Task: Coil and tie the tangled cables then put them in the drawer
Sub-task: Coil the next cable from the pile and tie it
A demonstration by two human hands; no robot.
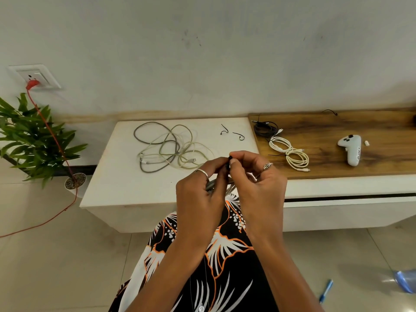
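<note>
My left hand (202, 190) grips a coiled grey cable (211, 184) above the front edge of the white cabinet top (117, 176). My right hand (254, 176) pinches a black twist tie (230, 161) at the coil, fingertips of both hands meeting there. A tangle of grey and whitish cables (167, 147) lies on the white top behind my hands. Two loose black ties (233, 132) lie to its right. On the wooden top (360, 163), a coiled black cable (265, 129) and a coiled white cable (289, 152) lie side by side.
A white game controller (351, 149) rests on the wooden top, with a drawer front (349, 212) below it. A potted plant (38, 140) and a red cord (51, 136) plugged into a wall socket (33, 77) stand at the left. A blue pen (326, 290) lies on the floor.
</note>
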